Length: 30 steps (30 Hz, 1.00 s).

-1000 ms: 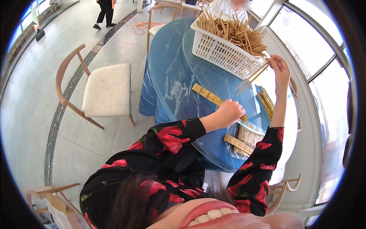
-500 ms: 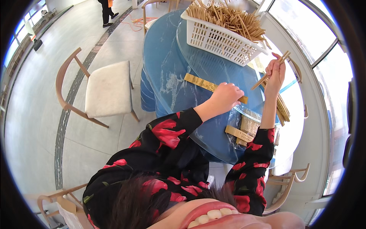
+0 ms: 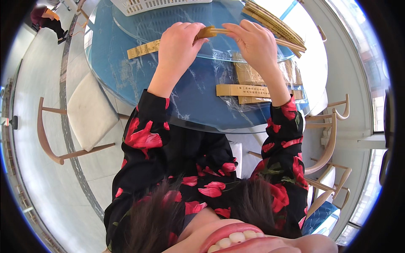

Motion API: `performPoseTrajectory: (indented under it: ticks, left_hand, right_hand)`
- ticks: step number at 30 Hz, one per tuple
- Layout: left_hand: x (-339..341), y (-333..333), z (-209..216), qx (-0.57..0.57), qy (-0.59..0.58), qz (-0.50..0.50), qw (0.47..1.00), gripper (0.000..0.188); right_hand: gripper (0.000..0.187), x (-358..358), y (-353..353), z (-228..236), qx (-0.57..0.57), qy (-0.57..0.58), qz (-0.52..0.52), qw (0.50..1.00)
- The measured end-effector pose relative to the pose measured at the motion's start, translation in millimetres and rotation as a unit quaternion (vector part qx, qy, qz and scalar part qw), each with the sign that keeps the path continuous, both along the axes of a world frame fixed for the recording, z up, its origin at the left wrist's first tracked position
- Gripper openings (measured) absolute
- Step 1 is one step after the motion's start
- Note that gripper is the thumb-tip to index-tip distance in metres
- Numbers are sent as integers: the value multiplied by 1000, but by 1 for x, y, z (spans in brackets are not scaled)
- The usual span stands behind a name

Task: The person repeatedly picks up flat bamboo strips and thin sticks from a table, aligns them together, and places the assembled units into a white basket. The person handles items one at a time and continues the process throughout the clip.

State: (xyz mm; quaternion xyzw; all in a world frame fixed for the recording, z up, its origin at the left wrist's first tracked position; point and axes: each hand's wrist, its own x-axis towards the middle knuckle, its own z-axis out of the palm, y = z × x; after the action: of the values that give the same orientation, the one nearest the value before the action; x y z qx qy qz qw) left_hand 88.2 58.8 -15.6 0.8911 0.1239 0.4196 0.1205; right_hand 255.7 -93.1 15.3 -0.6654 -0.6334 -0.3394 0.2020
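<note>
My left hand (image 3: 179, 46) is closed around a gold paper chopstick sleeve (image 3: 143, 49), whose long end sticks out to the left. The other end shows past my fingertips, pointing right. My right hand (image 3: 254, 45) pinches a pair of wooden chopsticks (image 3: 291, 45) near their left ends. Those tips meet the sleeve's right end; how far they reach inside cannot be made out. Below my right hand lies a clear plastic packet of brown paper sleeves (image 3: 249, 75), with a single gold sleeve (image 3: 242, 90) across it.
Several gold sleeves (image 3: 276, 25) lie in a bundle at the far right of the blue round table (image 3: 198, 105). A white slotted basket (image 3: 164, 6) stands at the far edge. A chair (image 3: 90, 114) is to the left, and a person (image 3: 52, 23) stands beyond it.
My right hand has brought the chopsticks down and left to the sleeve. My left hand has raised the sleeve's right end. The view has shifted, leaving only the basket's lower part showing.
</note>
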Motion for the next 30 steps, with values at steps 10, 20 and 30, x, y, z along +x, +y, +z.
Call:
performPoseTrajectory:
  ticks: [10,20,30]
  left_hand:
    - [2,-3,0,6,-31,-40,999,28]
    - [0,-5,-1,-39,-8,-112,993,36]
    - [-5,-7,-3,-86,76,-118,986,60]
  right_hand:
    - [22,7,-4,-5,-13,-15,6,1000]
    - [33,3,0,-18,-85,88,52,991]
    - [39,-4,-7,-15,-172,212,82,959]
